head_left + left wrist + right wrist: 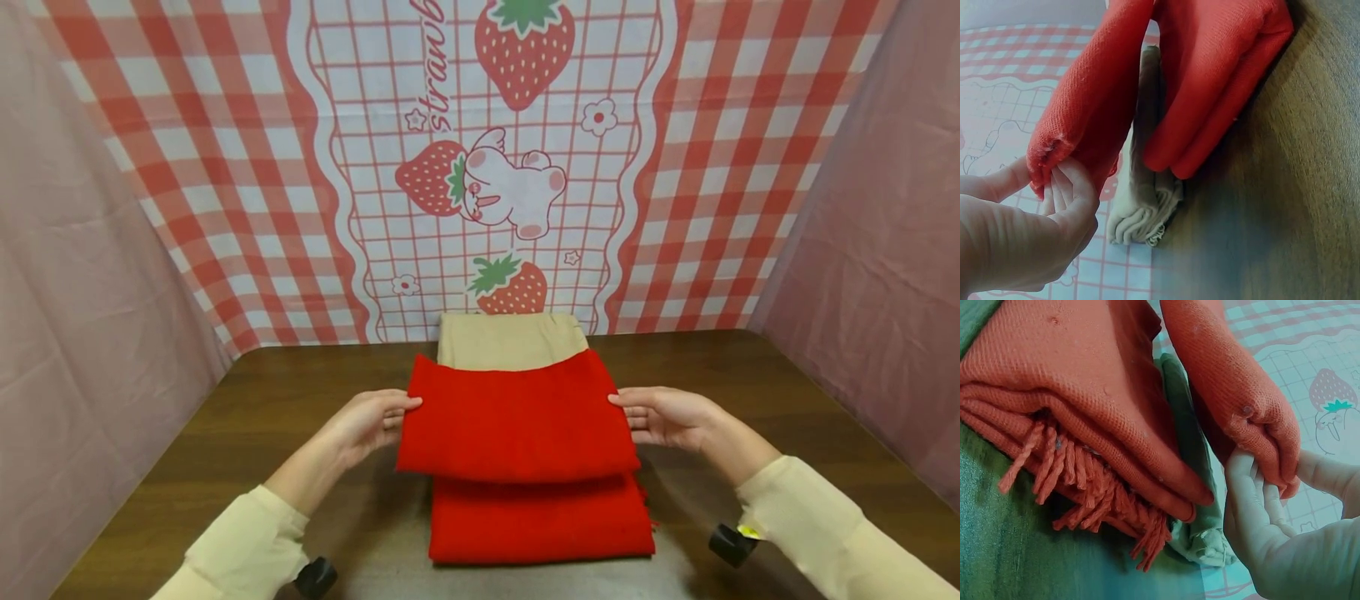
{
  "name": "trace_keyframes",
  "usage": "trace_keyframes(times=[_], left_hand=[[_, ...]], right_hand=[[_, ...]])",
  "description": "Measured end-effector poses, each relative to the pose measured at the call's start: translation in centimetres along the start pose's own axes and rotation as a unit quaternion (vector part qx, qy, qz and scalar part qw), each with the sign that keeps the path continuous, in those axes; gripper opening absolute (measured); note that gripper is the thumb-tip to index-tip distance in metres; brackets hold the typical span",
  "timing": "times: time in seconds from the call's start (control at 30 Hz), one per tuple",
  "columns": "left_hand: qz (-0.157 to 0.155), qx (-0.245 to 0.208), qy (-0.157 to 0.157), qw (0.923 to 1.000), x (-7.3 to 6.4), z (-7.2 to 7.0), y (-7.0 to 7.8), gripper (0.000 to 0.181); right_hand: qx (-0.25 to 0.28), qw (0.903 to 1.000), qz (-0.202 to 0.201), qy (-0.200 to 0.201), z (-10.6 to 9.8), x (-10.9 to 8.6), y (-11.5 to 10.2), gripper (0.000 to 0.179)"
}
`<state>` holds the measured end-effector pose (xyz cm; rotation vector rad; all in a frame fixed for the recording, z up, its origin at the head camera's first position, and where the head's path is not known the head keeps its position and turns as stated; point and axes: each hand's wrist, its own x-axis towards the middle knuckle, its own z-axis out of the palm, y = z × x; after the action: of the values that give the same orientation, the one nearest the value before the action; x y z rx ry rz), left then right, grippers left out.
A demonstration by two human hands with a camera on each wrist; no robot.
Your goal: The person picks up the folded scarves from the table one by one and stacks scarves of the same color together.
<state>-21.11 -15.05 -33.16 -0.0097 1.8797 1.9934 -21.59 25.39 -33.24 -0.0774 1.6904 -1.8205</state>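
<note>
A red fringed scarf [517, 417], folded into layers, lies on the table with its upper fold lifted off the lower part. My left hand [372, 421] pinches the left edge of that raised fold, thumb on top and fingers beneath. At the opposite edge my right hand [667, 419] grips the fold the same way. In the right wrist view, red tassels [1085, 481] hang from the side of the lower layers. Behind the scarf lies a folded beige cloth [510, 340], partly hidden by the red fold; the left wrist view shows its stacked layers.
The brown wooden table [300, 379] stretches out to both sides. At its back edge rises a red-and-white checked strawberry cloth [247, 167]. Pink curtains [90, 250] hang left and right. A dark band [731, 543] sits under each sleeve.
</note>
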Motion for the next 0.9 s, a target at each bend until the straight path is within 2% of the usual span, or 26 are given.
trace_keyframes(times=[0.23,0.57,0.9], left_hand=[[0.001,-0.005,-0.015,0.9999,-0.19,0.04,-0.16,0.018],[0.002,-0.006,-0.015,0.9999,-0.27,0.04,-0.43,0.014],[0.007,-0.013,-0.016,0.9998,-0.24,0.03,-0.58,0.011]], right_hand=[[0.008,1.0000,0.005,0.002,-0.10,-0.09,0.51,0.013],[0.011,0.9999,0.004,0.010,0.01,-0.17,0.58,0.036],[0.013,0.9999,0.003,0.000,-0.02,-0.34,0.71,0.026]])
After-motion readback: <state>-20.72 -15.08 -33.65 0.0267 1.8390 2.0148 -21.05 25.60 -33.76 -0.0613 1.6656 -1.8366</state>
